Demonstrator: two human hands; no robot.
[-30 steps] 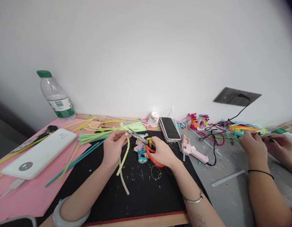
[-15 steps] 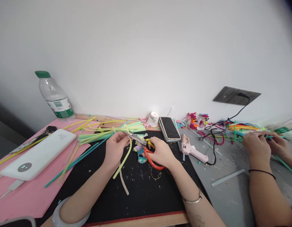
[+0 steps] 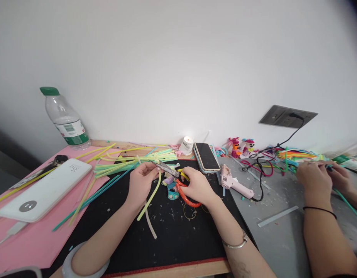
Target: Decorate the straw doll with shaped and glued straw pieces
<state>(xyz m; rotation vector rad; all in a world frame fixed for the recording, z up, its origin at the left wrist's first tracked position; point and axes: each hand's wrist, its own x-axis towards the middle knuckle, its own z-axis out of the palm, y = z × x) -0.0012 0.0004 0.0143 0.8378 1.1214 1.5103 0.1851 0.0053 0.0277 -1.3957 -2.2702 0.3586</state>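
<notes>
My left hand (image 3: 142, 178) pinches a pale yellow-green pipe cleaner (image 3: 151, 199) whose free end hangs down over the black mat (image 3: 132, 239). A whitish strip (image 3: 150, 224) dangles beside it. In my right hand (image 3: 195, 185) is a pair of pliers (image 3: 174, 172) with yellow and orange-red handles. Its metal jaws reach to the fingertips of my left hand, at the pipe cleaner; whether they are closed on it I cannot tell. Beneath the pliers a small teal-and-lilac fuzzy figure (image 3: 172, 191) lies on the mat, partly hidden.
Green and yellow pipe cleaners (image 3: 117, 166) lie behind my left hand. At left are a white power bank (image 3: 48, 189) and a bottle (image 3: 68, 123). A phone (image 3: 207, 156) and pink glue gun (image 3: 236, 186) lie to the right. A co-worker's hands (image 3: 315, 175) work at far right.
The view has shifted very slightly. My hands, the pliers and the pipe cleaner keep nearly the same pose. The co-worker's hands have moved a little.
</notes>
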